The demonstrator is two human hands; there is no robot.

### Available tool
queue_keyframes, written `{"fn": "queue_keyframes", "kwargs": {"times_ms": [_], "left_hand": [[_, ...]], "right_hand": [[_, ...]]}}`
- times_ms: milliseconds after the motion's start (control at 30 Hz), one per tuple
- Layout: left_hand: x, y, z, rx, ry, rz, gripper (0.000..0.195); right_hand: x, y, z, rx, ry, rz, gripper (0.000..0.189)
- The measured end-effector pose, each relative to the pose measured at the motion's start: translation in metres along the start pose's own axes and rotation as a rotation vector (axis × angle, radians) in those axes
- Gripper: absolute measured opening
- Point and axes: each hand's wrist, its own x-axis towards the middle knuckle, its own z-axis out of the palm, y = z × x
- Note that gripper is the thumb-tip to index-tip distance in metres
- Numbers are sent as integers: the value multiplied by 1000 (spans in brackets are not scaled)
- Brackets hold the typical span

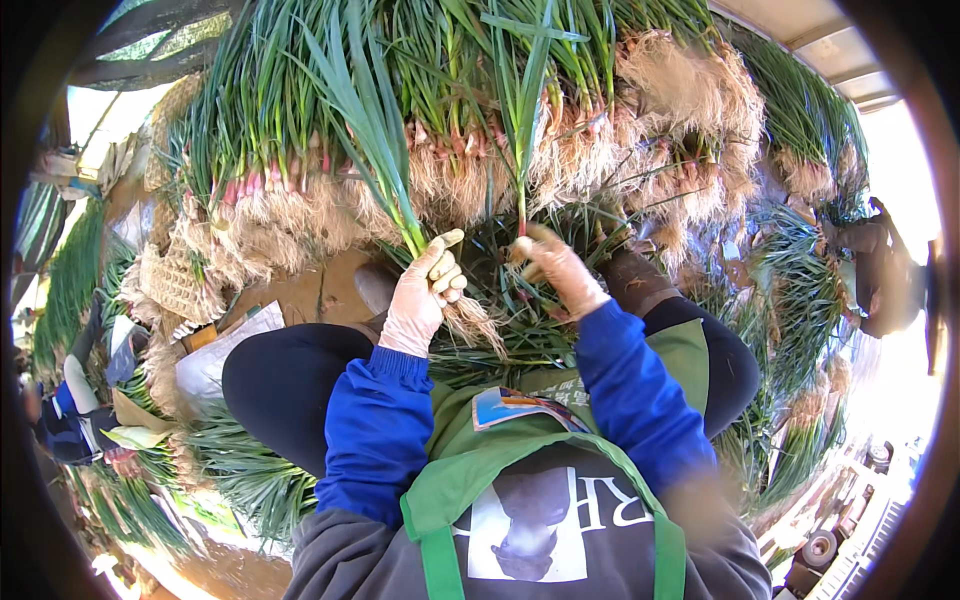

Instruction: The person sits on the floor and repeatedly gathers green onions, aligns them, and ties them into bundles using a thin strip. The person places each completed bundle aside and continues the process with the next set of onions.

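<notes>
My left hand (421,294), in a thin pale glove, is closed around a few green garlic stalks (390,176). Their leaves point up and away from me, and their pale roots (474,324) hang out below my fist. My right hand (559,266), also gloved and blurred by motion, pinches the reddish base of a single stalk (521,142), whose leaves stand up in front of the pile. Loose green leaves (502,349) cover the space between my legs, under both hands.
A large pile of green garlic (262,127) with matted roots (690,82) spans the far side. More bundles (802,292) lie on the right, and others (251,469) on the left by a white sheet (217,360). Another person (71,420) is at the left edge.
</notes>
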Motion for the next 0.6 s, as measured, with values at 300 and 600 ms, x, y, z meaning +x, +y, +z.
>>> {"fn": "queue_keyframes", "kwargs": {"times_ms": [300, 600], "left_hand": [[2, -30, 15, 504, 57, 104, 29], [-4, -1, -13, 256, 4, 107, 35]], "right_hand": [[-50, 12, 42, -1118, 35, -447, 21], [-103, -80, -48, -113, -205, 94, 29]]}}
